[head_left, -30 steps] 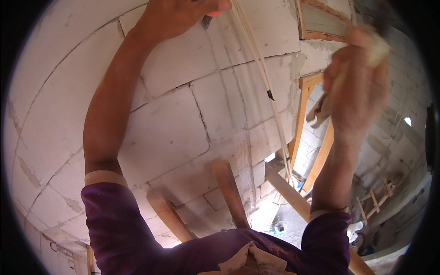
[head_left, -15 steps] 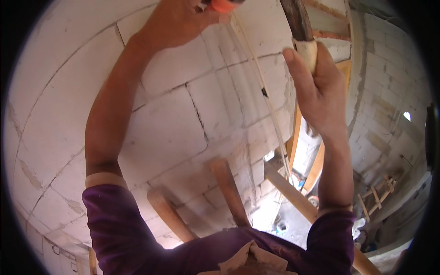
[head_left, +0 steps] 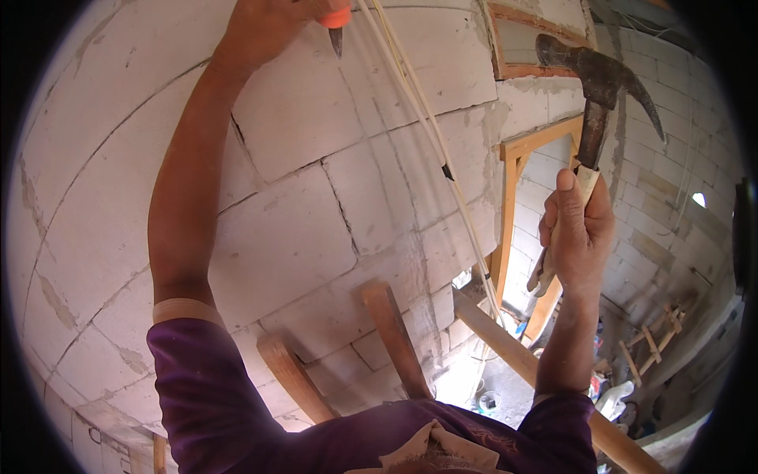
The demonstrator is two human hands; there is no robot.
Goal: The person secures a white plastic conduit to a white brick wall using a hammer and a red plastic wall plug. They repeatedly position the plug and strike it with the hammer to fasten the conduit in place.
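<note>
At the upper edge my left hand (head_left: 264,33) is closed round a chisel (head_left: 337,38) with an orange grip; its dark pointed end aims down in front of the pale block wall (head_left: 292,213). The top of that hand and of the tool is cut off by the picture edge. My right hand (head_left: 583,237), on the right, grips the light handle of a claw hammer (head_left: 600,75). The hammer stands upright, its worn dark head above my fist and its claw curving to the right, apart from the chisel.
Pale cables (head_left: 430,126) run down the wall between my hands. Two wooden posts (head_left: 391,340) stand against the wall near my chest, and a round beam (head_left: 505,340) slants below my right arm. A wooden frame (head_left: 509,205) borders an opening; buckets (head_left: 488,401) stand on the floor far below.
The hammer has swung away to the right, and its head has come into view. My left hand has shifted left and slightly up, with the chisel's point now showing.
</note>
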